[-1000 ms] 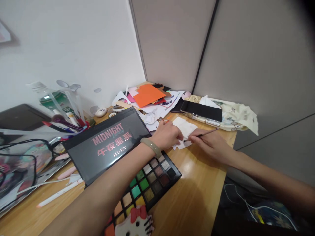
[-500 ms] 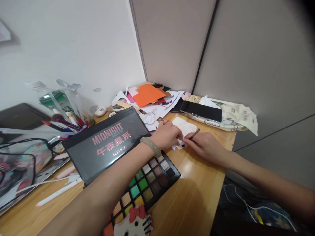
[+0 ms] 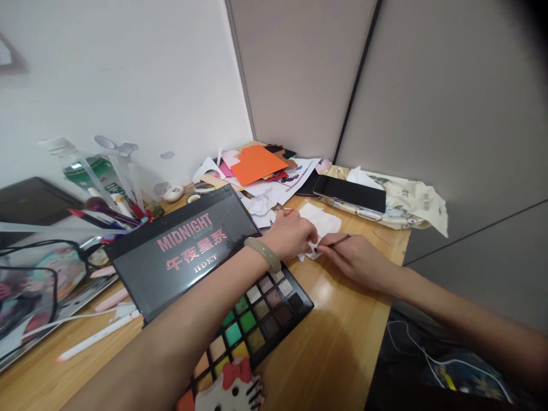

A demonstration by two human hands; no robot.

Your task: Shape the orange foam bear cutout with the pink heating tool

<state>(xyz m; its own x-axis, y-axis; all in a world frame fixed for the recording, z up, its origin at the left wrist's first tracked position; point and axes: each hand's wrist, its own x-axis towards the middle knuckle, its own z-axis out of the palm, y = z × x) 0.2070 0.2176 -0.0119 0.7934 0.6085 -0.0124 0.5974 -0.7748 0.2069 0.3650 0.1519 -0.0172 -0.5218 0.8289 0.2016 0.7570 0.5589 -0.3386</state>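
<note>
Slim brush (image 3: 341,241), right of frame centre: dark tip angled down at the lower edge of a white tissue (image 3: 323,220) on the desk (image 3: 325,331). Right hand (image 3: 357,257): grip closed, fingertips pinching the brush low, likely for fine control. Left hand (image 3: 295,234): fingers curled at the tissue's left side, apparently to steady it; whether they pinch anything cannot be determined. Eyeshadow palette (image 3: 194,251), lower centre, open, presumably for access to its pans.

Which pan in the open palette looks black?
The black pan at the right corner of the palette; the silvery pan and brown pan beside it are lighter.
</note>
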